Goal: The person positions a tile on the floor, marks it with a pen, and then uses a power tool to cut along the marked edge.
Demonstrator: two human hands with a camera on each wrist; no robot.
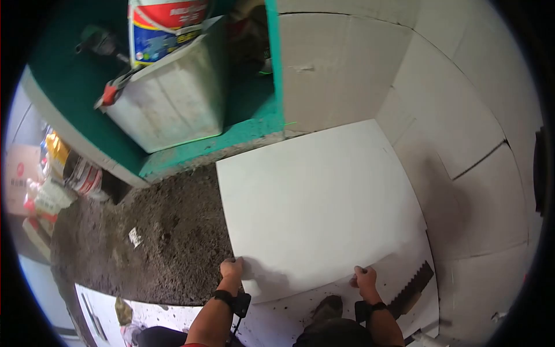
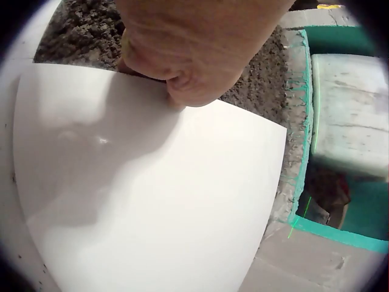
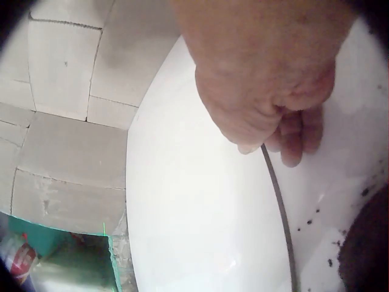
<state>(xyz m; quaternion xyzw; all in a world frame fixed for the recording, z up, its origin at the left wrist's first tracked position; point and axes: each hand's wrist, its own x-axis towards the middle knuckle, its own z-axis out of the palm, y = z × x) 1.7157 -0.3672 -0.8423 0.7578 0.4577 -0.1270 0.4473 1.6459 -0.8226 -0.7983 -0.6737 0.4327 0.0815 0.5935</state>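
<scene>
A large white tile [image 1: 318, 214] spans the floor in front of me, its right edge along the tiled wall. My left hand [image 1: 231, 268] grips its left edge close to the near corner. In the left wrist view the thumb of the left hand [image 2: 194, 61] is over the white face, with the other fingers mostly hidden. On the near edge, my right hand [image 1: 364, 279] pinches the tile. The right wrist view shows the right thumb on top and the fingers of the right hand [image 3: 267, 97] curled beyond the dark edge. Rough grey-brown mortar [image 1: 167, 237] borders the tile's left side.
A dark toothed blade [image 1: 413, 289] lies by the right wall. My shoe [image 1: 328, 307] stands on speckled white flooring near the tile. Ahead, a green-edged opening [image 1: 248, 121] holds a whitish bin [image 1: 173, 107] with a printed bag [image 1: 167, 29]. Containers and bags stand far left.
</scene>
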